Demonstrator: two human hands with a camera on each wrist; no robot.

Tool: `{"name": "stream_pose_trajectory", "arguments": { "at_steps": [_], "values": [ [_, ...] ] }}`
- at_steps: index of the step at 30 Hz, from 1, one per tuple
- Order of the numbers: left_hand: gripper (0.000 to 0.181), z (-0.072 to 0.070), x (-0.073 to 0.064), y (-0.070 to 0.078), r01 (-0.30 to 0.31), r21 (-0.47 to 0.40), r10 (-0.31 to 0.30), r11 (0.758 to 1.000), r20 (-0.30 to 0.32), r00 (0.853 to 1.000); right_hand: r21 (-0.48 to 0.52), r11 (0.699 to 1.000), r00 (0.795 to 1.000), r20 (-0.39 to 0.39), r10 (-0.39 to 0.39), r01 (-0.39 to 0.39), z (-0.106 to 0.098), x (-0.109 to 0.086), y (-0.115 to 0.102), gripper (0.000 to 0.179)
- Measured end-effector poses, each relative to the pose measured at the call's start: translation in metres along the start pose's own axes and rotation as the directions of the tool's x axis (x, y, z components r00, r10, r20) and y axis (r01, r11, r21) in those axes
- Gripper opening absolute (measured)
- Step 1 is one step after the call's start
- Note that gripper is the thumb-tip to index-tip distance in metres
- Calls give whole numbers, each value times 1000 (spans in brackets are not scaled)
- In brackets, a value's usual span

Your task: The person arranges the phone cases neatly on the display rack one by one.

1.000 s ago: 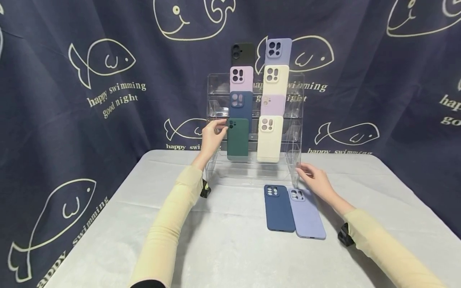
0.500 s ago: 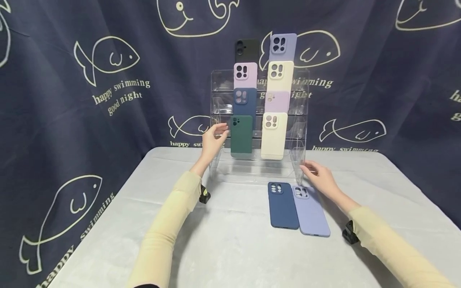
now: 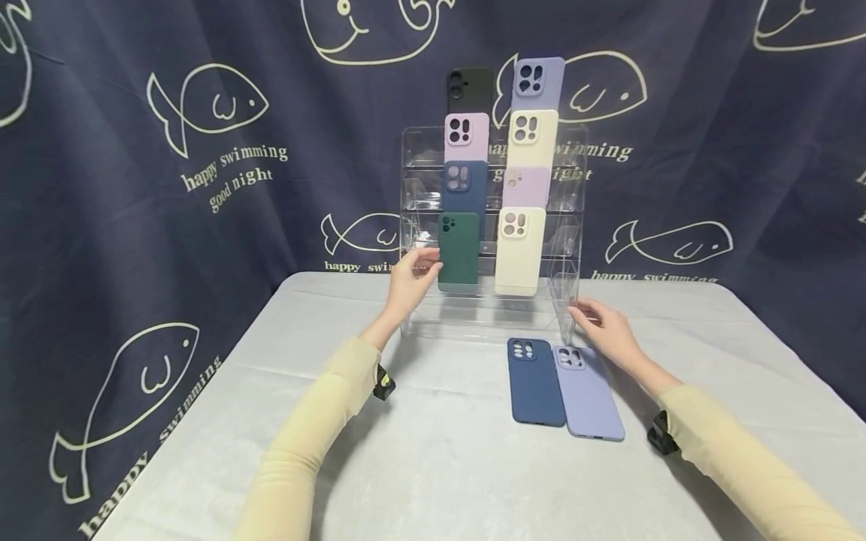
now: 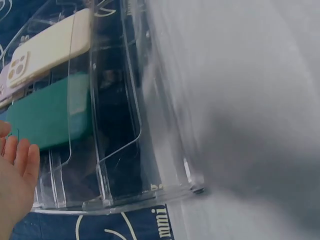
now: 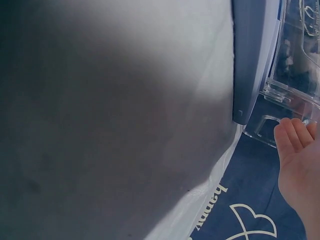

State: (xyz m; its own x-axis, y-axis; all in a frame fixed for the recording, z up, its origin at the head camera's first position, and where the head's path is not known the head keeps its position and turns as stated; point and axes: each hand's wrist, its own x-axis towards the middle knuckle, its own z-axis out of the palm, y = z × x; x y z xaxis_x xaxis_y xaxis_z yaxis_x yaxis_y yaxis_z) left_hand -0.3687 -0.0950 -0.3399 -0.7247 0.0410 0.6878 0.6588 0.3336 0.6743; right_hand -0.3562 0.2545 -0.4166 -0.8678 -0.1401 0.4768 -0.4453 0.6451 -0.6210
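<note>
My left hand (image 3: 414,282) is at the left side of a green phone case (image 3: 458,252), fingertips right at its edge. In the left wrist view its fingers (image 4: 22,157) reach nearly straight beside the green case (image 4: 47,112); the thumb is mostly out of frame. The case leans upright in the lowest visible tier of a clear display stand (image 3: 467,324). At the stand's lower right side, my right hand (image 3: 605,329) has fingertips and thumb tip close to the side panel. The right wrist view shows those fingers (image 5: 286,142) extended against the clear plastic.
A dark blue case (image 3: 537,387) and a periwinkle case (image 3: 590,398) lie side by side on the table (image 3: 433,466) before the stand. More cases rise in two columns, including a cream case (image 3: 519,259) right of the green one. A fish-print curtain (image 3: 223,173) hangs behind.
My left hand has slid down along the green case's left edge, from near its camera holes to its lower half. The right hand keeps its place by the stand. The view has shifted slightly.
</note>
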Motion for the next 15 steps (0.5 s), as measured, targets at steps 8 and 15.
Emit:
{"name": "stream_pose_trajectory", "arguments": {
  "at_steps": [8, 15],
  "values": [
    [25, 20, -11, -18, -85, 33, 81, 996, 101, 992, -7, 1000, 1000, -6, -12, 12, -1, -1, -2, 39],
    [24, 35, -19, -14, -166, 111, 136, 980, 237, 962, -7, 1000, 1000, 2, -3, 3, -1, -1, -3, 40]
  ]
}}
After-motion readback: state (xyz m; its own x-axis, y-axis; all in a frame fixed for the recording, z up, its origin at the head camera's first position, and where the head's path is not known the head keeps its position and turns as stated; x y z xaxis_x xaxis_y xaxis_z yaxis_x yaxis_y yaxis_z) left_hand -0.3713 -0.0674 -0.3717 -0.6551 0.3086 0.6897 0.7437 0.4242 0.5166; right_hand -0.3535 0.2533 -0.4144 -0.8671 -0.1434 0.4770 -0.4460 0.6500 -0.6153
